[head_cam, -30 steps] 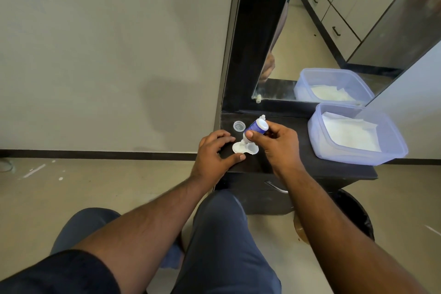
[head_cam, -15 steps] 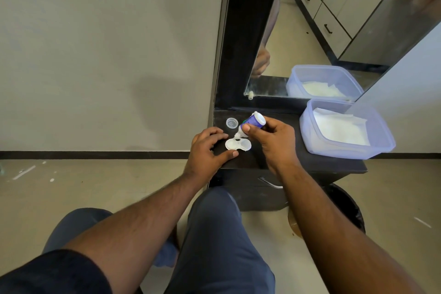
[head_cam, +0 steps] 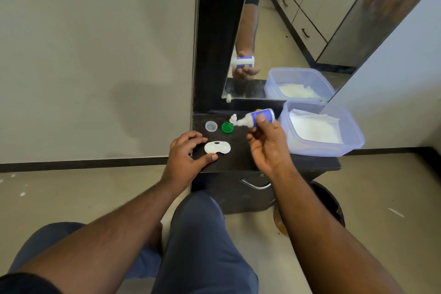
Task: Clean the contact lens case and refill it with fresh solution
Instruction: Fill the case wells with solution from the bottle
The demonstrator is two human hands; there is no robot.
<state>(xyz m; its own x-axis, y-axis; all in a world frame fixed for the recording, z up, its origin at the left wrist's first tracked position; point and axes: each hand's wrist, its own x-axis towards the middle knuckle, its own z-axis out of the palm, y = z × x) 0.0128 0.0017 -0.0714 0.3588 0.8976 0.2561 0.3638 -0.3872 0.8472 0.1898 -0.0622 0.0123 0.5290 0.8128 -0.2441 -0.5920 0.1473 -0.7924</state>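
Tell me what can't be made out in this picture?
- Head view: whether the lens case wells hold liquid; too small and pale.
- Label on the solution bottle; covered by right hand fingers, blurred.
- Dark bin contents; hidden behind the right forearm and the dark stand.

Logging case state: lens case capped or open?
Open. The lens case shows both wells bare; green cap and clear cap lie apart behind it.

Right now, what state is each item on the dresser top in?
Contact lens case: open, both wells uncapped, flat, left hand at its edge.
Solution bottle: uncapped, tilted, in right hand.
Green cap: off.
Clear cap: off.
Bottle cap: off.
Plastic container: lidless.
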